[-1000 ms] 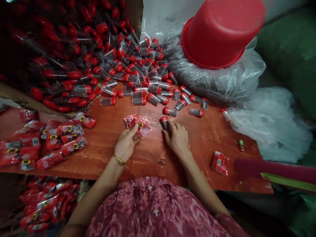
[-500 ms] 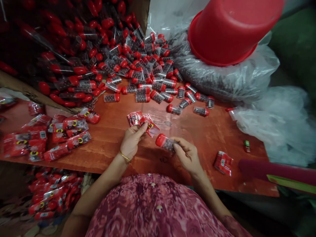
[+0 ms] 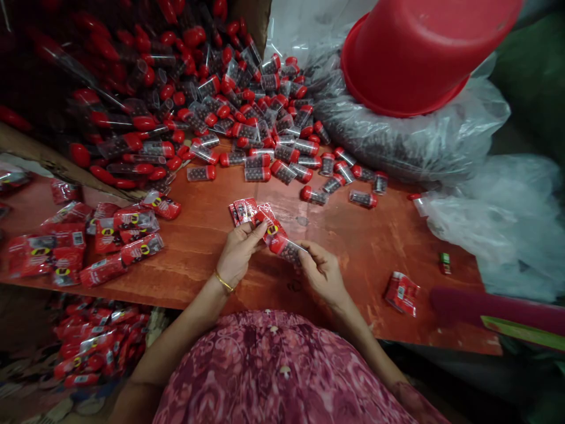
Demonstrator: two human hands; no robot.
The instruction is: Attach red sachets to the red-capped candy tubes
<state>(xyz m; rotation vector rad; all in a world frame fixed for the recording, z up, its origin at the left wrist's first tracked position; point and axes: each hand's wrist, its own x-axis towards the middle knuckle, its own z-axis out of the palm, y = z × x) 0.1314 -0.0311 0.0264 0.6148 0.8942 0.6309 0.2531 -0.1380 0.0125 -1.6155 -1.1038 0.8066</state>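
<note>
Above the front part of the orange-red table (image 3: 198, 224), my left hand (image 3: 238, 247) pinches a red printed plastic packet (image 3: 271, 222) between thumb and fingers. My right hand (image 3: 325, 272) grips the clear end of a small red-capped plastic tube (image 3: 289, 248) with dark round pieces inside. The tube's red cap is at the packet's near end; whether it has entered the packet I cannot tell. Just beyond my left fingers lie more flat red packets (image 3: 243, 210), partly overlapping.
Red-capped tubes (image 3: 265, 135) spill from a cardboard box at the back left. Filled red packets (image 3: 110, 235) lie at left, with more (image 3: 97, 341) below the table. A red bucket (image 3: 419, 65) rests on a plastic bag (image 3: 397, 147). A packet stack (image 3: 402, 293) sits at right.
My right hand has moved left with the tube, bringing its red cap up to the packet. My left hand stays nearly in place, still holding the packet.
</note>
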